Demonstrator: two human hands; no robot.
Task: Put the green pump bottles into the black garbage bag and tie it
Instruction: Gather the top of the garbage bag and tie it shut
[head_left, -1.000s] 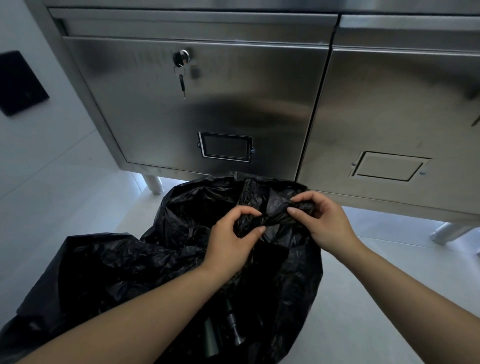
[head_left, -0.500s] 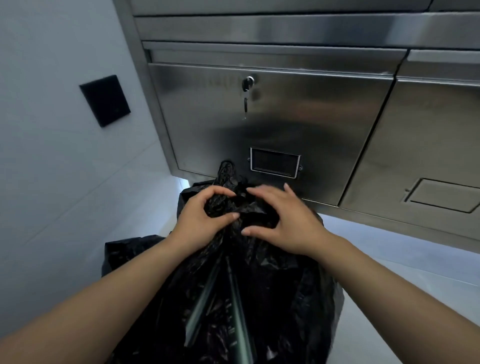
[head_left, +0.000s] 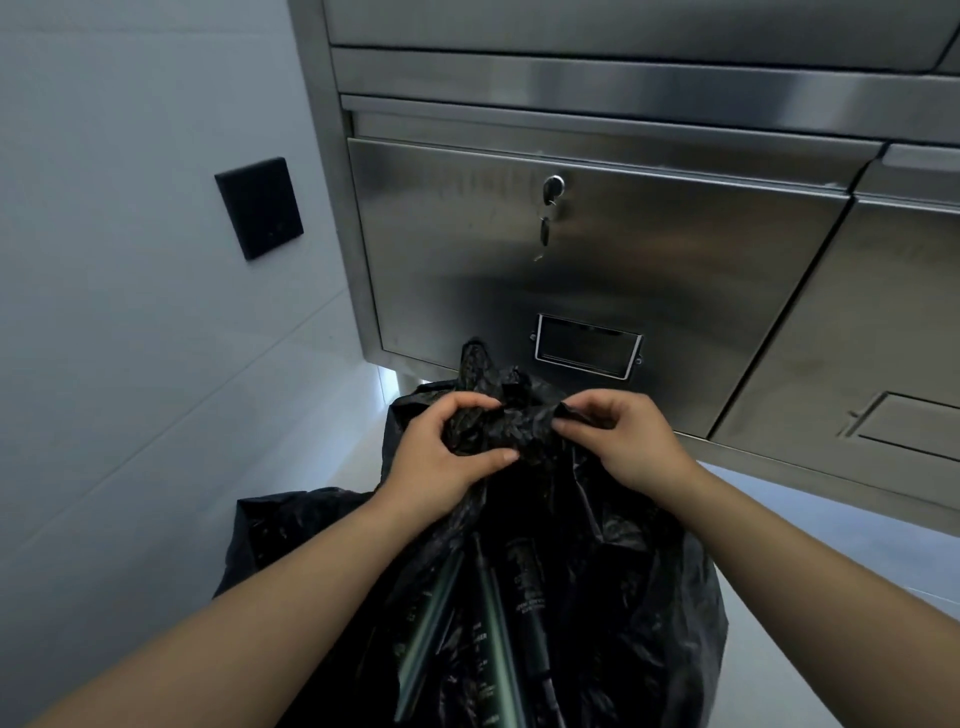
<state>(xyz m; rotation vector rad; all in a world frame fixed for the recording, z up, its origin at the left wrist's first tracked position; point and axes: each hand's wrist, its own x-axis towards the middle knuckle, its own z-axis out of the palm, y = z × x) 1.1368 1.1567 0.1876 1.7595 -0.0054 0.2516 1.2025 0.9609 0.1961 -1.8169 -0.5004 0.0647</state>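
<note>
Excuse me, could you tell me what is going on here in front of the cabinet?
A person is tying up a black bag that stands in front of a steel cabinet. The left hand grips the gathered plastic at the top of the bag, and the right hand pinches another bunch of it just beside. Green bottles show inside the bag, below the hands. No finished knot can be seen yet.
</note>
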